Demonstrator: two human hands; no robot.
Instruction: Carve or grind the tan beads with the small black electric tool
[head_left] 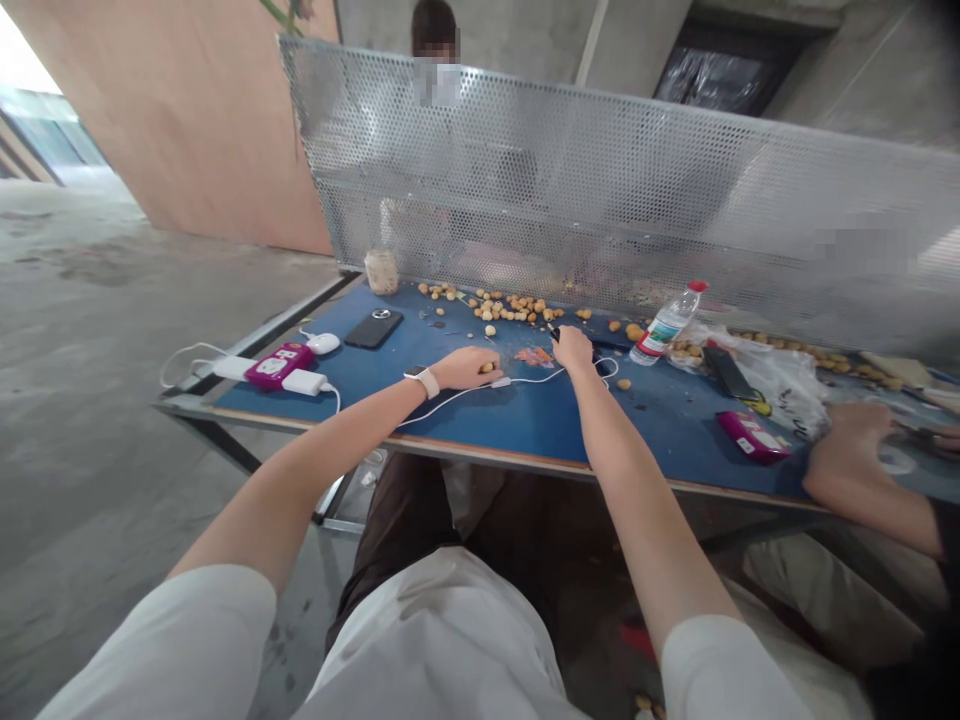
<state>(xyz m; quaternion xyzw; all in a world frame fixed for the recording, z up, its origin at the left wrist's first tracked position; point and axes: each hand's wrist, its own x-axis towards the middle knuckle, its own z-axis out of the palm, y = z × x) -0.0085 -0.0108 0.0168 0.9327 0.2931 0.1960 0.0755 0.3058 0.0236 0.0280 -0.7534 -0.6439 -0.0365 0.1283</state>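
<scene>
Golden nut [487,367] in curled left hand [459,368]

Nut [488,368] partly hidden under left hand [459,368], dark object [554,331] mostly hidden by right hand [573,348]

We find a makeshift work area inside an unfinished concrete building. We note a bare concrete floor [97,400], raw plywood sheeting [225,130] and unpainted concrete walls [885,80]. A perforated metal screen [600,180] stands along a blue-topped work table [510,420], with small tan lumps [510,308] scattered across it. We class the site as workshop-type.
</scene>
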